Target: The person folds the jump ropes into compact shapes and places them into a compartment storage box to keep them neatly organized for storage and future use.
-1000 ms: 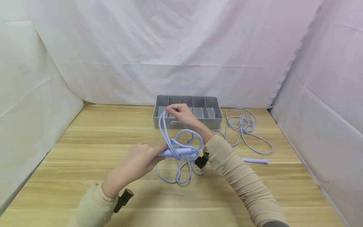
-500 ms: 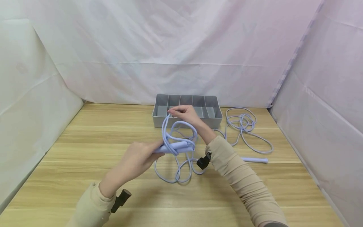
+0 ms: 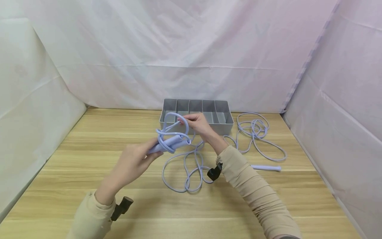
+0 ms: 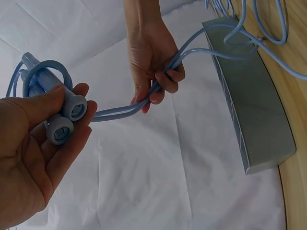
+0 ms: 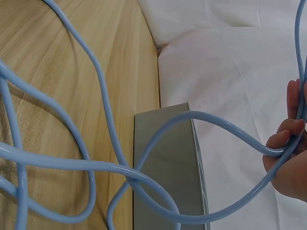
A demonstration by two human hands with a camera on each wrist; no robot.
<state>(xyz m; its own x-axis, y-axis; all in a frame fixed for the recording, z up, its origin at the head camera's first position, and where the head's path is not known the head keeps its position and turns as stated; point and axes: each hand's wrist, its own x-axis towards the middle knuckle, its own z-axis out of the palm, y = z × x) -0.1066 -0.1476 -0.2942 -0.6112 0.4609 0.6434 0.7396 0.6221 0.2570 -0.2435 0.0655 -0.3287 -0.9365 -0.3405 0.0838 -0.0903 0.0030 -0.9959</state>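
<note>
My left hand pinches two pale blue handles side by side, thumb over them, fingers underneath. Handles held off the worktop, nearer to me than the box. Their knobbed ends show in the left wrist view, turned toward my palm.

Cord wrapped around both handles; one loop stands up above them. From the wrap, two strands run across to my right hand, whose fingers are curled tight on the pair. Past that grip the strands drop in slack curves; more loops of cord lie on the worktop below, between my forearms.

Grey box at the far side, five compartments, open at the top. From the head view my right hand overlaps its front wall; from the left wrist, hand and box are apart.

To the right of the box: another rope, loosely tangled on the worktop. Nearer me, one more handle lies just beside my right sleeve. White sheet hangs behind the box.
</note>
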